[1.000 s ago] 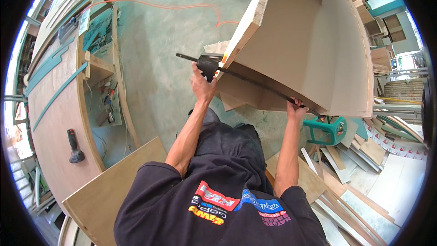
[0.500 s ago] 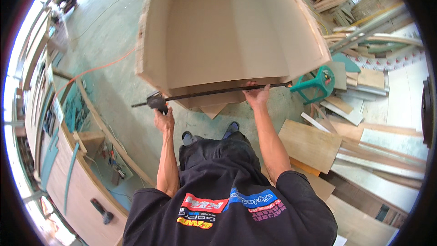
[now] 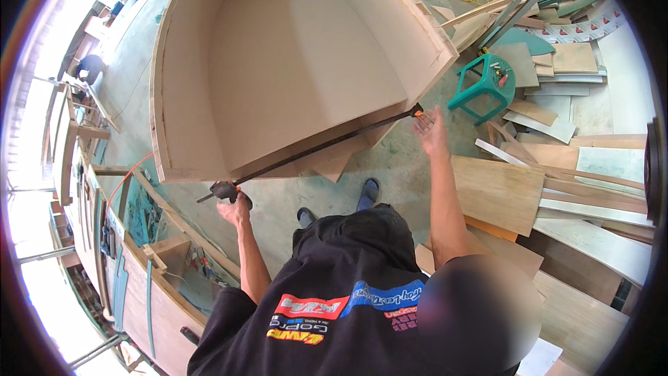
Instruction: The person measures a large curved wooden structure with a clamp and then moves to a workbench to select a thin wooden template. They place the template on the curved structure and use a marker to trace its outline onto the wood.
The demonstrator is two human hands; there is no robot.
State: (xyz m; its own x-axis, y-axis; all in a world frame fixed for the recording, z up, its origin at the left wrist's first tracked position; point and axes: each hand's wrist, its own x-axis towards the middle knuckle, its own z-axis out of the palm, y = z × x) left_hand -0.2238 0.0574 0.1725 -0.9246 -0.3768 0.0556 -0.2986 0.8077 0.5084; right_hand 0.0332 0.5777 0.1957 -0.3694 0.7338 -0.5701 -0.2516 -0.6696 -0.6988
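Note:
A long black bar clamp (image 3: 327, 141) runs across the near edge of a large curved wooden cabinet shell (image 3: 306, 49). My left hand (image 3: 235, 210) is closed round the clamp's handle, just off the cabinet's near left corner. At the other end, my right hand (image 3: 433, 132) is open, with its fingers stretched out beside the clamp's orange-tipped jaw. Whether those fingertips touch the jaw I cannot tell. The jaw sits close to the cabinet's near right corner. Beneath the bar, a recess shows along the cabinet's lower front.
A green plastic stool (image 3: 487, 87) with small items on top stands to the right. Stacked boards and offcuts (image 3: 497, 195) cover the floor nearby. On the left is a wooden frame (image 3: 177, 212) with tools inside. My feet (image 3: 369, 191) are below the cabinet's near edge.
My right hand has gone from under the bar to the clamp's right end and opened. The clamp now slants up to the right, nearer the cabinet. The view has turned.

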